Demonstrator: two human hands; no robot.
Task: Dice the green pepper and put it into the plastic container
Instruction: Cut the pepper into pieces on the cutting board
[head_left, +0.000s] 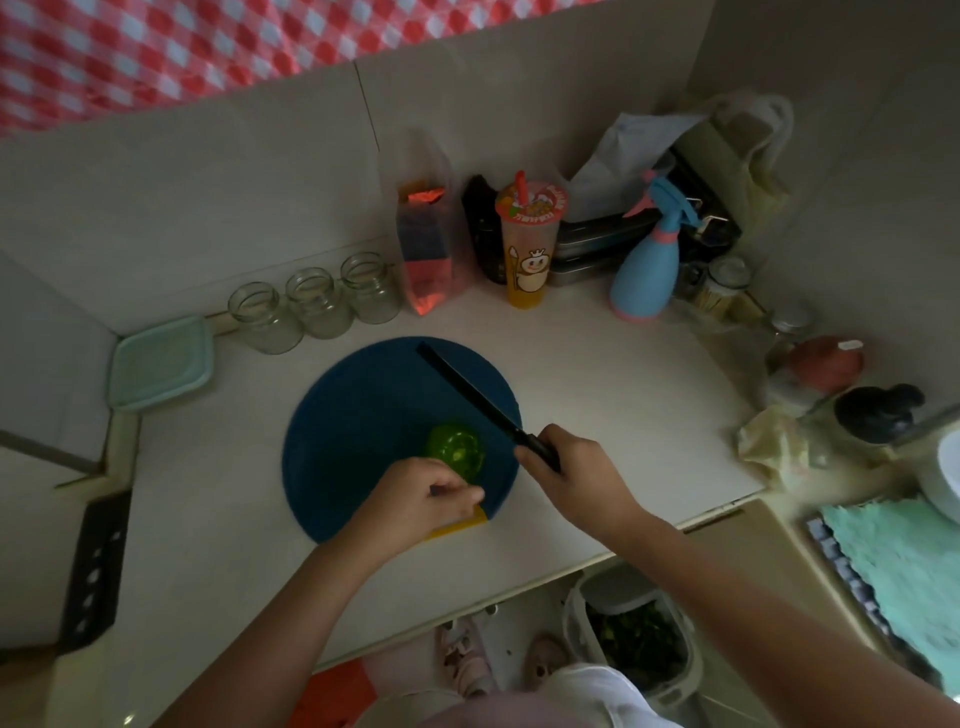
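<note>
A green pepper sits cut side up on the round blue cutting board. My left hand is at the board's near edge, just in front of the pepper, fingers curled; whether it touches the pepper I cannot tell. My right hand grips the black handle of a knife, whose dark blade points up-left over the board, to the right of the pepper. A pale green lidded plastic container lies on the counter at the far left.
Three empty glass jars stand behind the board. A drink cup, a red packet, a blue spray bottle and more jars crowd the back right. A bin with green scraps stands on the floor below the counter edge.
</note>
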